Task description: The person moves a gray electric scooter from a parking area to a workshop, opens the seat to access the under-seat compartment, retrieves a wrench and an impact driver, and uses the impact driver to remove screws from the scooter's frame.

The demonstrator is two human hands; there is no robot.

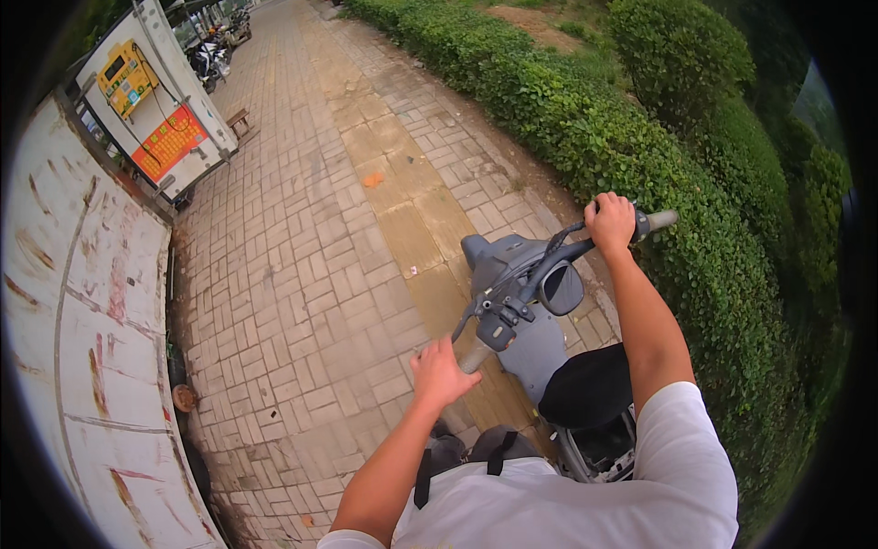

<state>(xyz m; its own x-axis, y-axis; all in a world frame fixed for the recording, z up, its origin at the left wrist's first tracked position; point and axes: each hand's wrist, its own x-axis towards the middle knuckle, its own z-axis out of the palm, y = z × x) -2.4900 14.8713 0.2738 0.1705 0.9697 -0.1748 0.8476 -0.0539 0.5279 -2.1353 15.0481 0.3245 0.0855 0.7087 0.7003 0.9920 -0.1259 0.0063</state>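
Note:
My left hand [440, 373] is closed on the left handlebar grip [474, 355] of a grey scooter [526, 348]. My right hand [609, 223] is closed on the right end of the handlebar, just inboard of a beige grip end [660, 220]. Between my arms are the switch housing [498, 331] and a round mirror [561, 288]. A black seat [583, 389] lies at the right by my body, above an open dark compartment [604, 450].
A rust-streaked white metal wall [87, 329] runs along the left, with a yellow machine [128, 78] on a white panel beyond it. Parked two-wheelers [208, 59] line the upper left. A hedge [695, 201] borders the paved path [283, 274] on the right.

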